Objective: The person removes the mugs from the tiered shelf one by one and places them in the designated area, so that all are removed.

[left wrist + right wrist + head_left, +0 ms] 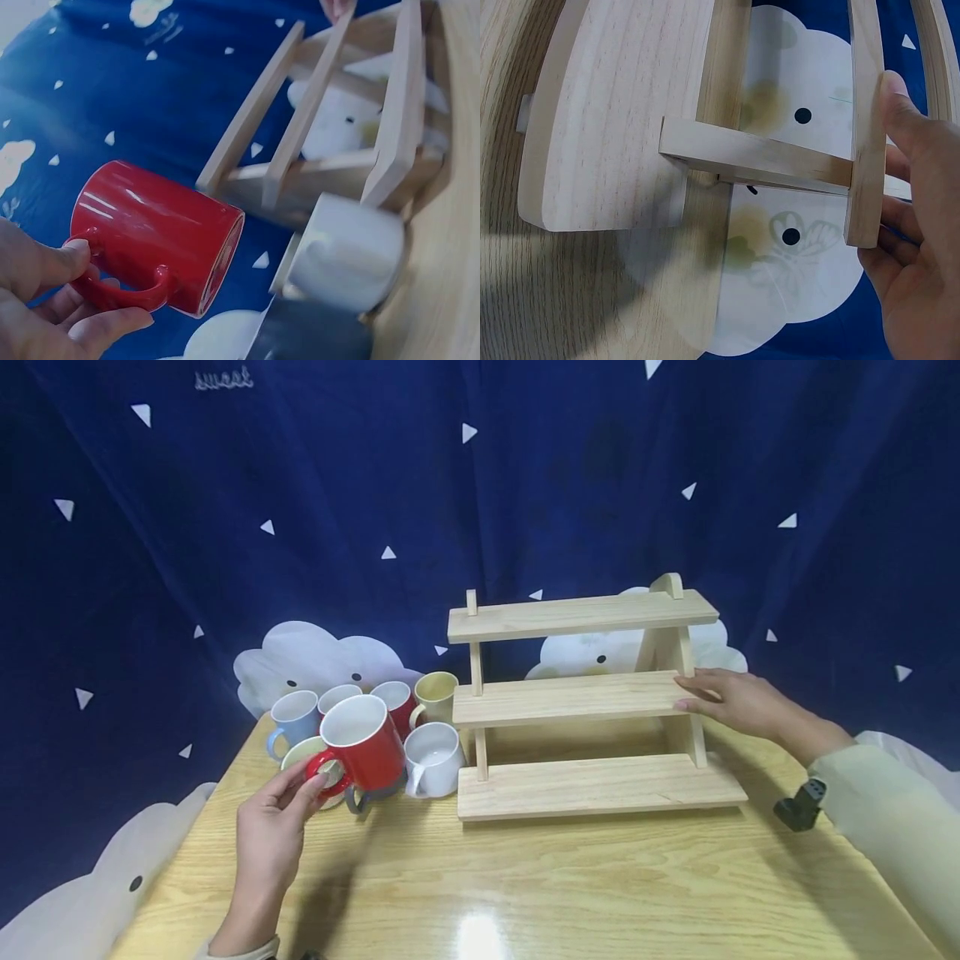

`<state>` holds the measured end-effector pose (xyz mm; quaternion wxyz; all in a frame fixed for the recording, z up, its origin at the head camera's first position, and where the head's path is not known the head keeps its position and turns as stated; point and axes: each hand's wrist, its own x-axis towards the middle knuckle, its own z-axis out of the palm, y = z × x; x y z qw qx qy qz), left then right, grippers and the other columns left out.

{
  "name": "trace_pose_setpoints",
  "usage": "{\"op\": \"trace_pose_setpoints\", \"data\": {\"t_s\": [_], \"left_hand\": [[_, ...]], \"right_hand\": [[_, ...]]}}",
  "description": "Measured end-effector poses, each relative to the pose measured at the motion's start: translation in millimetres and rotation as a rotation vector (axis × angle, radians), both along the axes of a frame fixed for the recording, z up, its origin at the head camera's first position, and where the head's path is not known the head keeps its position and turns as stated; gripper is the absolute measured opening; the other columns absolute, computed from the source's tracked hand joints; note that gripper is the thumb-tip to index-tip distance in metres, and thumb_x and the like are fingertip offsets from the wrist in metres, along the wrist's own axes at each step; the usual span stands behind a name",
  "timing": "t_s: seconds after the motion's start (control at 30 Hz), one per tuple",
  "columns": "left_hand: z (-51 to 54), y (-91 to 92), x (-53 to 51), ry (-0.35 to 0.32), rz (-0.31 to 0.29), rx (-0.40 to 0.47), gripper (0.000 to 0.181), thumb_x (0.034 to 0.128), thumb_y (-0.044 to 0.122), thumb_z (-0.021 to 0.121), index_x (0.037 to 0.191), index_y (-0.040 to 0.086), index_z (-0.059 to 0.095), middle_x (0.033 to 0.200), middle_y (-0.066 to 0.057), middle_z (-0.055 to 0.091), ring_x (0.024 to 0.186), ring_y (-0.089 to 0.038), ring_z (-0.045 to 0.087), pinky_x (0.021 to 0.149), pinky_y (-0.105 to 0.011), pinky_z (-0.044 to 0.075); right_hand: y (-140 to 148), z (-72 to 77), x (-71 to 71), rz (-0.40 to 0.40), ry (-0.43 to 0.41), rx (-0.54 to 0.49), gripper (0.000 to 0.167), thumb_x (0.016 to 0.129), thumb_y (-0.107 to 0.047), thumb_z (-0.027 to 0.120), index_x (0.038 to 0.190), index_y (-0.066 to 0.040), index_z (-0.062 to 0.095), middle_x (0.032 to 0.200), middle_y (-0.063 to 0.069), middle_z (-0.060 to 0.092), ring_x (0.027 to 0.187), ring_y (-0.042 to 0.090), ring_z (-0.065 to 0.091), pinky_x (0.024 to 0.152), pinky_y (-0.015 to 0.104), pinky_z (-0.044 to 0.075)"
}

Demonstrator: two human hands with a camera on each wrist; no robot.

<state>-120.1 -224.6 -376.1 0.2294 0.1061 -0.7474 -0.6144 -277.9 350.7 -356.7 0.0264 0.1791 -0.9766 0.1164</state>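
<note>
My left hand (272, 839) pinches the handle of a red mug (369, 750), white inside, held up in front of a group of mugs. In the left wrist view the red mug (161, 229) appears tilted, with thumb and fingers around its handle. At the right, my right hand (738, 703) grips the right end of the middle board of a three-tier wooden shelf rack (573, 697). The right wrist view shows that hand (922, 217) with its thumb on one face of the board (866, 150) and fingers behind it.
Left of the rack stand a white mug (437, 762), a yellow mug (442, 706), a light blue mug (296, 718) and several others, partly hidden by the red one. A black connector (801, 806) hangs by the right sleeve. A dark blue curtain (480, 510) hangs behind the wooden table (525, 877).
</note>
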Motion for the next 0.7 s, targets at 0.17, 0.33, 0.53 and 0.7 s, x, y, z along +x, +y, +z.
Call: {"op": "trace_pose_setpoints", "data": {"t_s": [0.17, 0.33, 0.53, 0.7], "left_hand": [[1.7, -22.7, 1.2, 0.051, 0.08, 0.097, 0.035, 0.0881, -0.002, 0.07, 0.122, -0.008, 0.063, 0.092, 0.011, 0.07, 0.079, 0.0, 0.068, 0.07, -0.018, 0.055], [2.3, -47.8, 2.6, 0.112, 0.142, 0.199, 0.036, 0.086, -0.004, 0.071, 0.121, -0.007, 0.064, 0.094, 0.008, 0.071, 0.08, -0.001, 0.068, 0.069, -0.017, 0.055], [0.5, -78.4, 2.6, 0.112, 0.238, 0.218, 0.038, 0.0836, -0.001, 0.074, 0.121, 0.0, 0.068, 0.094, 0.009, 0.07, 0.079, 0.001, 0.067, 0.065, -0.014, 0.054], [1.4, -99.8, 2.7, 0.102, 0.287, 0.263, 0.04, 0.0818, 0.0, 0.076, 0.121, 0.003, 0.069, 0.095, 0.005, 0.07, 0.076, -0.001, 0.068, 0.064, -0.015, 0.054]], "right_hand": [[1, -0.2, 0.2, -0.012, -0.003, -0.013, 0.067, 0.095, -0.054, 0.055, 0.143, -0.008, 0.048, 0.145, 0.031, 0.039, 0.13, 0.053, 0.035, 0.103, 0.067, 0.03], [1, -0.9, 1.6, -0.017, -0.013, -0.017, 0.069, 0.095, -0.055, 0.055, 0.144, -0.008, 0.047, 0.145, 0.032, 0.037, 0.131, 0.054, 0.034, 0.103, 0.067, 0.03], [0, -0.8, 1.3, -0.022, -0.013, -0.034, 0.068, 0.095, -0.055, 0.055, 0.144, -0.008, 0.047, 0.145, 0.031, 0.038, 0.132, 0.052, 0.034, 0.104, 0.067, 0.029], [0, 0.5, 0.9, -0.027, -0.019, -0.031, 0.069, 0.095, -0.056, 0.054, 0.144, -0.009, 0.046, 0.147, 0.029, 0.038, 0.132, 0.052, 0.034, 0.104, 0.067, 0.029]]}}
